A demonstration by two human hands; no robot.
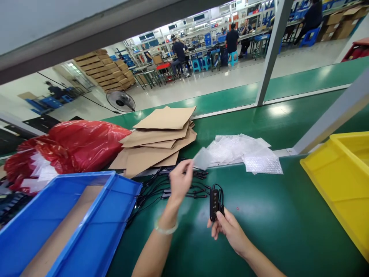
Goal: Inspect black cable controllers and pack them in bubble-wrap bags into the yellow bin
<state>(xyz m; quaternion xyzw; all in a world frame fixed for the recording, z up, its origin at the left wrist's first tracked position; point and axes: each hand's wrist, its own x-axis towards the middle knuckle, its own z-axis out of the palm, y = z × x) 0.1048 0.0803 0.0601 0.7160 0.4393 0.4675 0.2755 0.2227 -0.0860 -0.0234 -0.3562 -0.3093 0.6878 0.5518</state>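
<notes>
My right hand (227, 229) grips a small black controller (215, 202) with a cable coiled against it, held upright over the green work surface (273, 219). My left hand (180, 181) is raised ahead of it, its fingers pinched on a small clear bubble-wrap bag (201, 158). That bag hangs just left of a loose pile of bubble-wrap bags (248, 152). A heap of black cables (161, 188) lies under and behind my left hand.
A blue bin (95, 231) with cardboard inside sits at the front left, a yellow bin (343, 181) at the right. Brown cardboard sheets (158, 142) and a red plastic bag (80, 144) lie behind. A grey post (331, 115) slants at right. Seated people work far behind.
</notes>
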